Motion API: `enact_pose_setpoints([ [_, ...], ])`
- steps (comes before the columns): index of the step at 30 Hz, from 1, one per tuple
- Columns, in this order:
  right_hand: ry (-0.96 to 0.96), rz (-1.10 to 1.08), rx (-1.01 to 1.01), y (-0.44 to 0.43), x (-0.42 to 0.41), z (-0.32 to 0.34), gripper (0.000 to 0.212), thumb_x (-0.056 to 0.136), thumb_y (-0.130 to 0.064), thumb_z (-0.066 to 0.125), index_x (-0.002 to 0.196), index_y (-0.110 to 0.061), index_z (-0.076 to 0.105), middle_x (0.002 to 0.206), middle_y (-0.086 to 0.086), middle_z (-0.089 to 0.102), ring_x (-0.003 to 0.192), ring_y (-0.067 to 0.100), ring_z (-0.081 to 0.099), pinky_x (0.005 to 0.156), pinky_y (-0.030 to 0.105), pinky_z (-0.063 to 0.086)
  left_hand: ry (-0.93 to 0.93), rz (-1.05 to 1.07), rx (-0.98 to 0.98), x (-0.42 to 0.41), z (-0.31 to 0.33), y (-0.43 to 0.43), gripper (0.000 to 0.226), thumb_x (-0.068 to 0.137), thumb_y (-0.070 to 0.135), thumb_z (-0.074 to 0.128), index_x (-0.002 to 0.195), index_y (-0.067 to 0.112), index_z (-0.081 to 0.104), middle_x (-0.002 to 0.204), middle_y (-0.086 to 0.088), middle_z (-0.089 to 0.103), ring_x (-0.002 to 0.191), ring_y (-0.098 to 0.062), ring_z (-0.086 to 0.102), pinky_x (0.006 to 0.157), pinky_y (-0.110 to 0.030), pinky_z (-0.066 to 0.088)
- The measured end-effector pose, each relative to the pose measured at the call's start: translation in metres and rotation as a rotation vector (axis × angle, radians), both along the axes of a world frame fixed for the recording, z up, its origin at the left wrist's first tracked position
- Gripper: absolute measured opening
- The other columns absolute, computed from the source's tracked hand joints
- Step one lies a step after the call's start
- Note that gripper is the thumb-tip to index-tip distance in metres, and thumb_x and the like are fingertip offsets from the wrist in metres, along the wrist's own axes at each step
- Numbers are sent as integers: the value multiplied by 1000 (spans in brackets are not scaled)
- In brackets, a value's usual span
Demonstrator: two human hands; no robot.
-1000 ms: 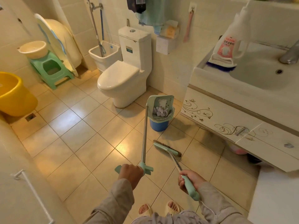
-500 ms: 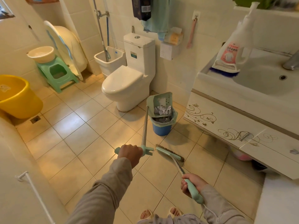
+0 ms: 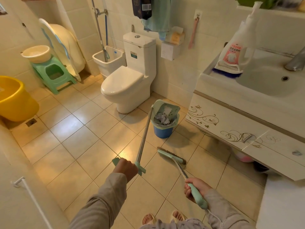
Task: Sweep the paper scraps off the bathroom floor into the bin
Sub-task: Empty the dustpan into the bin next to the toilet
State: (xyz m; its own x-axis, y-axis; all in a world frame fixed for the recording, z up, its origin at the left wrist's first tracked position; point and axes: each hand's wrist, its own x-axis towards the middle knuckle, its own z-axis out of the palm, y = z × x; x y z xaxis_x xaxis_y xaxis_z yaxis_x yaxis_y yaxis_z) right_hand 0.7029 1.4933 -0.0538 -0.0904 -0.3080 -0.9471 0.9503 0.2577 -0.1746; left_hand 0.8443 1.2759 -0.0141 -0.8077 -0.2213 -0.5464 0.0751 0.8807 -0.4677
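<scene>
A blue bin (image 3: 163, 131) with a pale liner stands on the tiles between the toilet and the vanity. My left hand (image 3: 126, 168) grips the top handle of a long-handled green dustpan (image 3: 165, 108). The pan is tipped over the bin's mouth. Crumpled paper scraps (image 3: 162, 119) lie at the pan's lip and in the bin. My right hand (image 3: 196, 187) holds the green grip of a broom. The broom head (image 3: 170, 156) rests on the floor in front of the bin.
A white toilet (image 3: 125, 85) stands behind the bin. The vanity cabinet (image 3: 244, 129) with its sink fills the right. A yellow tub (image 3: 14, 100), a green stool (image 3: 53, 75) and a mop sink (image 3: 109, 60) line the left and back. My sandalled feet (image 3: 163, 218) show at the bottom.
My left arm has stretched forward and tipped the dustpan further over the bin, so scraps slide down into it. The broom has stayed on the floor.
</scene>
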Motion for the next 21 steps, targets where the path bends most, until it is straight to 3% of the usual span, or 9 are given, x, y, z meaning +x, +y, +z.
enact_pose_setpoints([
  [6, 14, 48, 13, -3, 3, 1, 40, 96, -7, 35, 56, -10, 35, 25, 5, 37, 14, 12, 34, 26, 5, 31, 61, -157, -108, -43, 41, -25, 18, 93, 19, 55, 104, 5, 60, 99, -5, 71, 94, -21, 70, 79, -29, 49],
  [13, 39, 72, 15, -6, 3, 0, 41, 97, -7, 34, 56, -11, 35, 26, 4, 37, 15, 10, 34, 25, 5, 30, 204, -50, -65, -43, 54, -26, 22, 92, 17, 56, 108, 2, 57, 92, -6, 71, 86, -20, 71, 79, -28, 53],
  [21, 40, 120, 37, -6, 4, -2, 42, 96, -8, 35, 54, -11, 34, 26, 4, 37, 15, 11, 34, 27, 5, 31, 132, -56, -40, -22, 33, -18, 23, 94, 13, 53, 109, -3, 55, 95, -8, 71, 88, -21, 71, 79, -28, 52],
])
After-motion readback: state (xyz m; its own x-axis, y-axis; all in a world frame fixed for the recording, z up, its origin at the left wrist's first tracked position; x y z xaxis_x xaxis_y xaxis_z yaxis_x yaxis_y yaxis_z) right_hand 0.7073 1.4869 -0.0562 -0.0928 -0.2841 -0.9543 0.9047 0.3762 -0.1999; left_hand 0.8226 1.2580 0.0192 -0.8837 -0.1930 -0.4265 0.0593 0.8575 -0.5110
